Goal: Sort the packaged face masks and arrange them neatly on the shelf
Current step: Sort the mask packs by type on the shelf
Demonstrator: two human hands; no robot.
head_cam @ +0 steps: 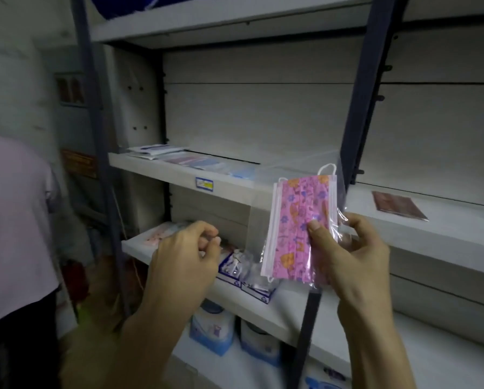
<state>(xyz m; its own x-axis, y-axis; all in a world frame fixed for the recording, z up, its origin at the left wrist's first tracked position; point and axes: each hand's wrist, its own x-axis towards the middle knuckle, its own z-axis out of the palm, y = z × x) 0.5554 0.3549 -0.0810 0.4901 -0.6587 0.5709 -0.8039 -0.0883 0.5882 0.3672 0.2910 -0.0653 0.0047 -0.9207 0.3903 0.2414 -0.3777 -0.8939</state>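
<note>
My right hand (355, 254) holds a clear packet of pink patterned face masks (297, 228) upright in front of the shelving, thumb pressed on its front. My left hand (187, 256) hovers to the left of it with fingers curled and nothing in it, above the lower shelf (139, 248). Flat mask packets in white, pink and blue (190, 160) lie in a row on the middle shelf (162, 171). A pale pink packet (162, 233) rests on the lower shelf's left end, and blue-and-white packets (235, 268) lie beside my left hand.
A dark brown packet (398, 206) lies on the right shelf bay. Dark metal uprights (358, 130) divide the bays. Blue and white boxes (212, 329) stand on the bottom shelf. A person in a pink top (13, 226) stands at the left edge.
</note>
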